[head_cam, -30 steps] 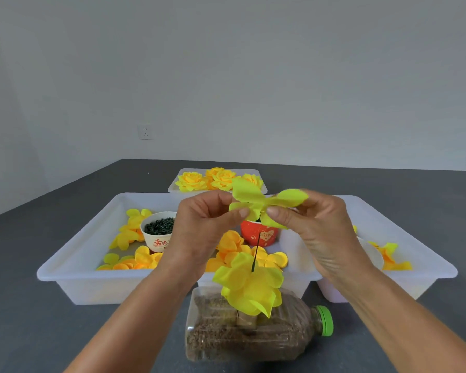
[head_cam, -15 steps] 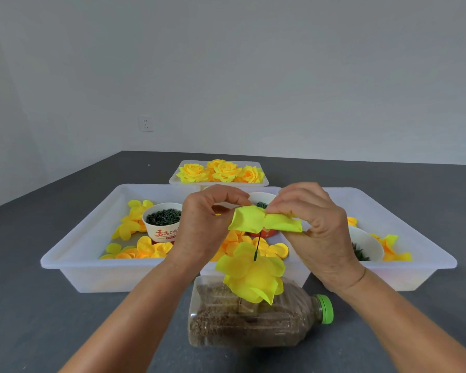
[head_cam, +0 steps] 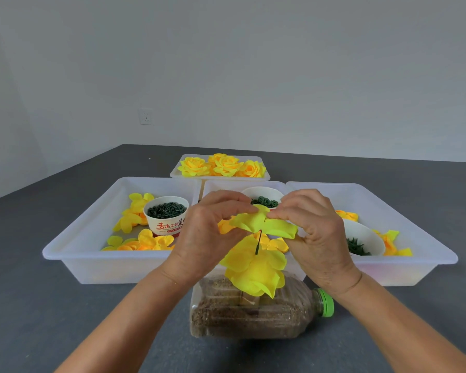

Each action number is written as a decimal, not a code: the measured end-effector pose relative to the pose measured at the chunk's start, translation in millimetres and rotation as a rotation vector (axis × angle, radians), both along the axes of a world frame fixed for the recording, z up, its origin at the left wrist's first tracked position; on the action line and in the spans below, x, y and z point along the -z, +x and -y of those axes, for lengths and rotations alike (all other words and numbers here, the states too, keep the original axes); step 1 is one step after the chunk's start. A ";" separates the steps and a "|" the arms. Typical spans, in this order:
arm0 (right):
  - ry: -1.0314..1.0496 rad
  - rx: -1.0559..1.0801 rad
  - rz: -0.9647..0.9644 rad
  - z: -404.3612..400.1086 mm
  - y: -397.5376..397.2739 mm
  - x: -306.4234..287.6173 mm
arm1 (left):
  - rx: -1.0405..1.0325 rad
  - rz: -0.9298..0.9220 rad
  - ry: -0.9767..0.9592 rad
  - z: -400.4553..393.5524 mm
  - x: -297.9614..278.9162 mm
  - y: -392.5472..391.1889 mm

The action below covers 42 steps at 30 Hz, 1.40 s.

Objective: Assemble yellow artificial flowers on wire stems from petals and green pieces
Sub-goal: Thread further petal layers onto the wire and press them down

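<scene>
A yellow petal piece [head_cam: 264,223] is pinched from both sides, by my left hand [head_cam: 207,232] and my right hand [head_cam: 315,230], over the tip of a dark wire stem [head_cam: 258,244]. Lower on the stem sits a part-built yellow flower [head_cam: 254,267]. The stem stands up from a clear bottle [head_cam: 253,316] filled with brown grain, lying on its side with a green cap [head_cam: 326,302]. Loose yellow petals [head_cam: 143,242] lie in the left tray. A paper cup [head_cam: 167,215] there holds dark green pieces.
Two white trays [head_cam: 92,265] [head_cam: 404,267] flank the hands on the grey table. A smaller tray [head_cam: 221,177] behind holds finished yellow flowers [head_cam: 223,165]. Two more cups [head_cam: 262,196] [head_cam: 362,240] of green pieces stand behind and right of my hands.
Both hands have lowered the petal piece from above onto the wire tip, and the petal's lobes now lie flatter. The view has tilted so the trays sit lower.
</scene>
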State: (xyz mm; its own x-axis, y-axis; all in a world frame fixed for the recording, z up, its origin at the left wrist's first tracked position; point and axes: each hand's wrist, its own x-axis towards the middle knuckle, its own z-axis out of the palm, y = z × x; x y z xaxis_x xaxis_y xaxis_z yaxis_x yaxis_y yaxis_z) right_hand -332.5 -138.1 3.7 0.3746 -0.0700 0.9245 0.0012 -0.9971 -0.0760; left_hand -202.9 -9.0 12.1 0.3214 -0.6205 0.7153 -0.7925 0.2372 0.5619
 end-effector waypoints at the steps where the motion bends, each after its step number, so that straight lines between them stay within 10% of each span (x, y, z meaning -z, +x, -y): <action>1: -0.019 0.007 0.006 0.0 -0.2 0.2 | -0.007 0.006 -0.019 0.1 -0.5 -1.0; 42: 0.117 0.002 -0.083 -10.1 -3.5 0.9 | -0.148 0.277 -0.089 4.0 4.6 -4.8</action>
State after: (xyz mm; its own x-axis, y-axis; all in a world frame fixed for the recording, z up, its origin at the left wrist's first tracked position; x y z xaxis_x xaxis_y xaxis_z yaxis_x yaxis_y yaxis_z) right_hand -336.0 -128.0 2.8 0.4490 -0.1763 0.8759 -0.0114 -0.9814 -0.1917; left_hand -207.7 -13.0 7.5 0.1891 -0.5123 0.8377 -0.9419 0.1464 0.3022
